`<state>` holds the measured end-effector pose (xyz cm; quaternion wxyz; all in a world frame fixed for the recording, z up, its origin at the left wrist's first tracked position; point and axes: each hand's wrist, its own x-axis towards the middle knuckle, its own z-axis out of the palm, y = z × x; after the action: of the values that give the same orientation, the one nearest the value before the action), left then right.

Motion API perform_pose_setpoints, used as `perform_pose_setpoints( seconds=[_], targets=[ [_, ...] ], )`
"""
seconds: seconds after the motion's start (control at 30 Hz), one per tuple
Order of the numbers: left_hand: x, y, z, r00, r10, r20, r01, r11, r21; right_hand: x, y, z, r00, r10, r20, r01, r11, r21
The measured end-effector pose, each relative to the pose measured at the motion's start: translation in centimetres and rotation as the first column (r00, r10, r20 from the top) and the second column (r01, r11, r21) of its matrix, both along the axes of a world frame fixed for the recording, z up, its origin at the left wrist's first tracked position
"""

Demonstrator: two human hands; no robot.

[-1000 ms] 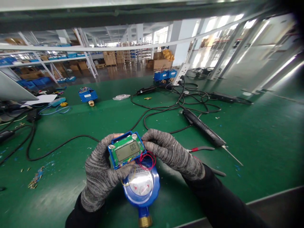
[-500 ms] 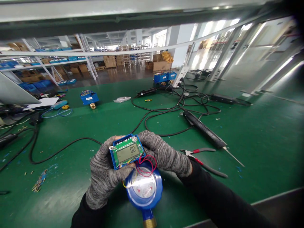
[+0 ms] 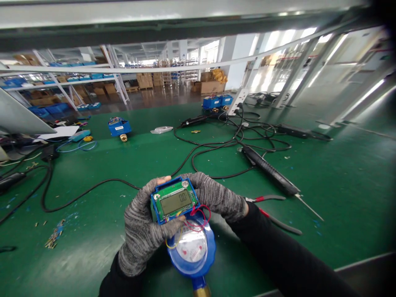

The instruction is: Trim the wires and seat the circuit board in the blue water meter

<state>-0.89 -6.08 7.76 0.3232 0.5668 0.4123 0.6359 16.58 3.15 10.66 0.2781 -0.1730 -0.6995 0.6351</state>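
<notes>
Between my gloved hands is a blue display housing (image 3: 157, 211) holding a green circuit board with a lit-up grey LCD (image 3: 176, 203) that shows digits. My left hand (image 3: 140, 222) wraps its left side, with the thumb along the lower edge. My right hand (image 3: 216, 196) closes on the upper right side; its fingertips are hidden behind the housing. Red and yellow wires (image 3: 206, 225) hang from the housing over a round blue water meter (image 3: 192, 262), which lies face up on the green table below. A brass pipe end (image 3: 202, 292) sticks out toward me.
Right of my hands lie red-and-grey pliers (image 3: 278, 220) and a black electric screwdriver (image 3: 269, 171). Black cables (image 3: 198, 154) run to a white power strip (image 3: 237, 101). Farther off stand blue meter units (image 3: 119, 128). Small screws (image 3: 55, 235) lie at left on the green table (image 3: 102, 165).
The display housing and both hands have shifted slightly right, and the housing is tilted a little differently. The whole view has also moved slightly. Both hands keep their hold.
</notes>
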Motion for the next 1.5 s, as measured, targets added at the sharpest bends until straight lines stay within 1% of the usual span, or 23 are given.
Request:
perform_pose_setpoints(
  seconds=[0.1,0.23,0.3,0.4,0.5,0.6,0.7,0.83,0.93,1.0,1.03,1.07,1.1,1.17,1.2,1.23,1.3,1.33,1.37,1.4,1.43,1.47,1.5],
  targets=[
    [0.3,0.2,-0.1,1.000,-0.008,0.027,0.008,1.000,0.028,0.3,0.7,0.5,0.996,0.018,0.087,-0.021,0.999,0.032],
    [0.4,0.4,-0.6,0.994,-0.064,0.091,0.057,0.995,0.082,0.1,1.7,0.4,0.982,0.022,0.190,-0.037,0.996,0.078],
    [0.4,0.5,-0.8,0.993,-0.075,0.090,0.067,0.994,0.087,-0.1,2.0,0.2,0.981,0.016,0.192,-0.037,0.994,0.107],
    [0.5,0.4,-0.9,0.997,-0.052,0.061,0.047,0.995,0.089,-0.3,2.3,-0.1,0.983,0.015,0.182,-0.040,0.990,0.137],
    [0.5,0.2,-0.8,0.998,-0.060,0.036,0.057,0.995,0.079,-0.5,2.6,-0.4,0.982,0.017,0.186,-0.045,0.988,0.145],
    [0.4,-0.1,-0.6,0.998,-0.057,-0.031,0.058,0.997,0.050,-0.7,2.9,-0.8,0.981,0.019,0.192,-0.048,0.988,0.147],
    [0.3,-0.2,-0.4,0.995,-0.011,-0.100,0.016,0.999,0.050,-1.3,3.0,-1.4,0.982,-0.002,0.188,-0.033,0.983,0.181],
    [0.6,-0.2,-0.1,0.997,0.001,-0.079,0.005,0.997,0.078,-2.5,3.0,-2.1,0.986,-0.035,0.162,0.002,0.980,0.198],
    [0.8,-0.2,0.1,0.998,-0.004,-0.065,0.010,0.996,0.092,-2.3,3.2,-1.8,0.989,-0.027,0.146,0.000,0.983,0.181],
    [0.9,-0.1,0.2,0.999,-0.005,-0.047,0.009,0.996,0.092,-1.0,3.1,-1.3,0.989,-0.058,0.134,0.033,0.983,0.180],
    [0.9,0.0,0.2,0.999,-0.006,-0.036,0.009,0.996,0.088,-0.1,2.8,-1.0,0.986,-0.111,0.121,0.087,0.978,0.190],
    [0.9,0.1,0.2,1.000,-0.003,-0.025,0.005,0.997,0.083,0.9,2.2,-0.7,0.977,-0.190,0.100,0.167,0.965,0.204],
    [0.9,0.1,0.3,1.000,0.002,-0.019,-0.001,0.997,0.074,1.9,1.5,-0.5,0.952,-0.300,0.066,0.278,0.933,0.227],
    [0.9,0.1,0.3,0.999,0.027,-0.022,-0.026,0.998,0.063,3.6,-0.8,-0.4,0.861,-0.509,-0.021,0.493,0.822,0.286],
    [0.9,0.1,0.3,0.999,0.045,-0.031,-0.043,0.997,0.065,4.0,-2.1,-0.5,0.804,-0.589,-0.078,0.578,0.745,0.334],
    [0.9,0.1,0.3,0.997,0.063,-0.042,-0.060,0.996,0.069,4.2,-3.6,-0.6,0.740,-0.654,-0.157,0.643,0.619,0.451],
    [1.0,0.0,0.4,0.993,0.103,-0.063,-0.097,0.992,0.080,3.7,-6.1,-0.9,0.681,-0.680,-0.271,0.657,0.404,0.636],
    [1.1,-0.1,0.5,0.990,0.123,-0.071,-0.117,0.989,0.086,3.3,-7.1,-1.0,0.663,-0.683,-0.306,0.633,0.293,0.717],
    [1.1,-0.2,0.6,0.987,0.141,-0.075,-0.134,0.987,0.089,2.8,-7.8,-1.1,0.646,-0.686,-0.334,0.607,0.197,0.770],
    [1.2,-0.2,0.7,0.985,0.156,-0.077,-0.149,0.985,0.088,2.3,-8.2,-1.1,0.625,-0.695,-0.356,0.585,0.116,0.803],
    [1.2,-0.2,0.8,0.983,0.166,-0.075,-0.160,0.983,0.086,1.9,-8.4,-1.1,0.602,-0.707,-0.371,0.569,0.055,0.820],
    [1.3,-0.3,0.8,0.983,0.171,-0.067,-0.165,0.983,0.085,1.6,-8.4,-1.1,0.579,-0.720,-0.383,0.561,0.011,0.828],
    [1.4,-0.3,0.9,0.984,0.173,-0.054,-0.168,0.982,0.082,1.4,-8.3,-1.0,0.557,-0.732,-0.393,0.557,-0.022,0.830]
  ],
)
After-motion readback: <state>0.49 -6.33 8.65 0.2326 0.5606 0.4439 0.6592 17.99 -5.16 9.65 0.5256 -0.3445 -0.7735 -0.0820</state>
